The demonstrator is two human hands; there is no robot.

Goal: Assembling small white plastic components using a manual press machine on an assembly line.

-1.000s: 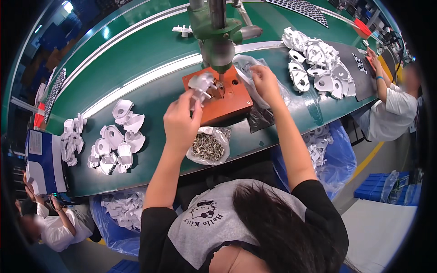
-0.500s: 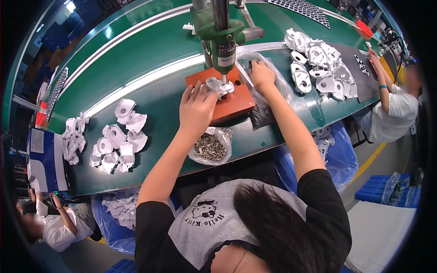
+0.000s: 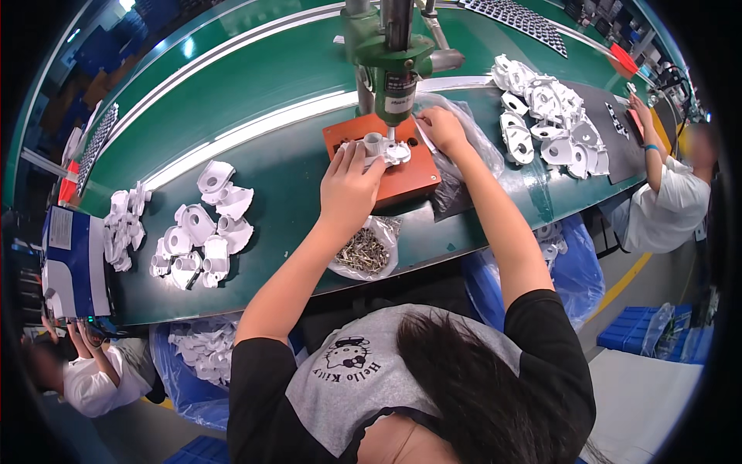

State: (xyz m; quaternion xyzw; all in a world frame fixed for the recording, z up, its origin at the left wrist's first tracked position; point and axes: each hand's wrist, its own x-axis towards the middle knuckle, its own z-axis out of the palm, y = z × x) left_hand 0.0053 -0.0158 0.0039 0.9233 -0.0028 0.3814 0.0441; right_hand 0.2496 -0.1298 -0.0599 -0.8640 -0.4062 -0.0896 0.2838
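My left hand (image 3: 349,185) rests its fingers over a white plastic part (image 3: 374,145) with a short round tube, gripping it on an orange block (image 3: 400,181). The tip of a green press (image 3: 399,93) comes down onto the part's right side. At the block's right edge, my right hand (image 3: 444,133) has its fingers curled beside a clear plastic bag (image 3: 483,147); what they hold, if anything, is hidden. Below the block, a clear bag of small metal screws or pins (image 3: 363,254) sits near the table's front edge.
White plastic parts lie in groups on the left of the green table (image 3: 286,178) and in a larger pile (image 3: 545,104) at right. Blue lined bins (image 3: 193,387) stand below the table edge. A co-worker (image 3: 668,189) works at far right, another (image 3: 108,379) at lower left.
The view has shifted slightly, moving the bench scene rightward. My right hand has drawn a little closer to the orange block. My left hand stays at the white part under the press.
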